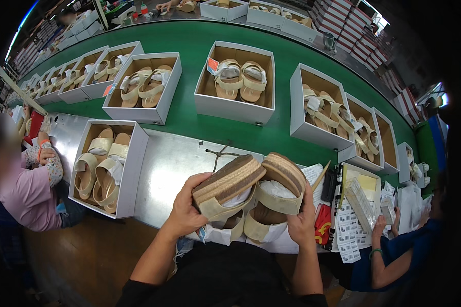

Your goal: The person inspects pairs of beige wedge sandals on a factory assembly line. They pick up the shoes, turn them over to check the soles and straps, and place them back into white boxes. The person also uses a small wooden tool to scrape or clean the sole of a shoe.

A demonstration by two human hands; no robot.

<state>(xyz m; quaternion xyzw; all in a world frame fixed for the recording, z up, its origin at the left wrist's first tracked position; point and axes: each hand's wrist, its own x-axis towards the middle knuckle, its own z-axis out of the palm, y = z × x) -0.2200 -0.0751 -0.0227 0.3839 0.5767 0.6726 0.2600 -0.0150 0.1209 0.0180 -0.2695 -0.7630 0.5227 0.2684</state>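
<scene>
Between my two hands is a pair of beige platform sandals with thick woven-look soles and white paper stuffed under the straps. My left hand [185, 210] grips the left sandal [229, 187], which is tilted so its layered side shows. Around the outer side of the right sandal [279, 197] my right hand [303, 217] is closed. Both sandals are held close to my body, above the metal work surface [174, 169]. Left of them, an open white box [138, 174] holds another pair of beige sandals [105, 166].
Beyond the metal surface runs a green conveyor belt [189, 123] carrying several open shoe boxes, including one box [234, 110] straight ahead. Label sheets [349, 225] and a black marker [329, 185] lie at right. One person [31, 189] sits left; another person's arm [381, 256] is at right.
</scene>
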